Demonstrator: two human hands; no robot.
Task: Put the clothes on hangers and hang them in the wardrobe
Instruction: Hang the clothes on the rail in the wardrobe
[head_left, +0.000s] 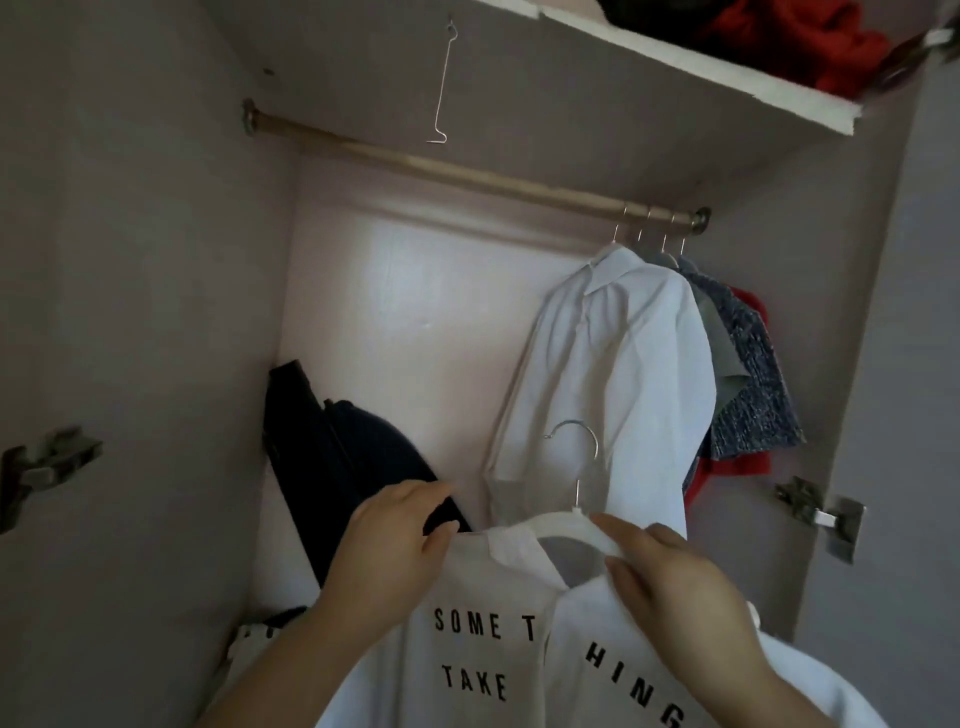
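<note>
A white shirt with black lettering (483, 639) sits on a white hanger (571, 525) with a metal hook, held low in front of the open wardrobe. My left hand (387, 545) grips the shirt's left shoulder. My right hand (670, 577) holds the hanger's right arm and the shirt over it. The rail (441, 163) runs across the wardrobe above. At the rail's right end hang a white shirt (623, 374), a grey garment, a blue patterned one (753, 379) and a red one.
Dark folded clothing (337, 457) leans in the wardrobe's lower left corner. A thin wire hook (441, 83) dangles from the shelf above the rail. Red and dark clothes (779, 36) lie on the top shelf. Door hinges (821, 512) sit on both sides.
</note>
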